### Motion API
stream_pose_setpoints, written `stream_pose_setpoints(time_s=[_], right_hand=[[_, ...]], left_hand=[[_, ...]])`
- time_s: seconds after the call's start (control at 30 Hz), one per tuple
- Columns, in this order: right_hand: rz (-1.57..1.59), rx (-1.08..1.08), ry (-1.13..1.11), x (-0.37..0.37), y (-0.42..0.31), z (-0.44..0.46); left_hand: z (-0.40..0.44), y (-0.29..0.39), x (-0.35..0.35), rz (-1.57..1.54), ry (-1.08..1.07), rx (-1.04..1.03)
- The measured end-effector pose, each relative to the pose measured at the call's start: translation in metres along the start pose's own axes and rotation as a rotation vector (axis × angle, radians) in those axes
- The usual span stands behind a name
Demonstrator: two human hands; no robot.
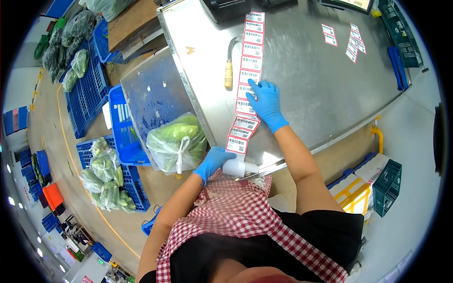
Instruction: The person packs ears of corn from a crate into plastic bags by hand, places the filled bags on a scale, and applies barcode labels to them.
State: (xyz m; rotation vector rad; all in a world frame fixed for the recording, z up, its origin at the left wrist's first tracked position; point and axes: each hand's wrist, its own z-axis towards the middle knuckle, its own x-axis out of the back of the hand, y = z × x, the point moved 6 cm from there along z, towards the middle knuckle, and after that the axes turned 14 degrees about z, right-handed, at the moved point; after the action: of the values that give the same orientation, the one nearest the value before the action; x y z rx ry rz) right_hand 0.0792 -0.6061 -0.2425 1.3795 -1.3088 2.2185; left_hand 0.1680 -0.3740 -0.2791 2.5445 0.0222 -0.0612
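A long strip of red-bordered barcode labels (251,50) runs down the metal table (302,80) toward my body, with a fold in its lower part. At the table's near edge, the strip's end meets a white roll (233,167). My left hand (213,162), in a blue glove, is closed around the left side of this roll; some fingers are hidden. My right hand (267,102), also blue-gloved, lies on the strip's right edge with fingers apart, fingertips touching the labels. Left of the strip lies a curved knife (229,70) with a wooden handle.
A tied clear bag of green vegetables (175,143) sits left of the table. Loose labels (352,43) lie at the far right. Blue crates (123,129) and more bagged vegetables (104,174) stand on the left floor. Dark equipment (231,8) stands at the table's far side.
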Motion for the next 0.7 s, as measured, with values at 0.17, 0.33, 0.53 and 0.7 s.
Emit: stream_pose_setpoints(time_s=[0.17,0.33,0.53,0.7], right_hand=[[-0.004,0.007,0.025,0.000,0.002,-0.001],[0.112,-0.057,0.044,0.006,0.012,0.005],[0.247,-0.042,0.385,0.041,0.048,0.085],[0.003,-0.422,0.375,0.028,0.090,0.141]], left_hand=[[0.000,-0.001,-0.002,0.026,0.006,0.022],[0.002,-0.004,-0.003,-0.027,-0.012,0.015],[-0.004,0.004,-0.008,0.350,-0.065,-0.082],[-0.024,0.021,-0.046,1.290,-0.063,-0.408]])
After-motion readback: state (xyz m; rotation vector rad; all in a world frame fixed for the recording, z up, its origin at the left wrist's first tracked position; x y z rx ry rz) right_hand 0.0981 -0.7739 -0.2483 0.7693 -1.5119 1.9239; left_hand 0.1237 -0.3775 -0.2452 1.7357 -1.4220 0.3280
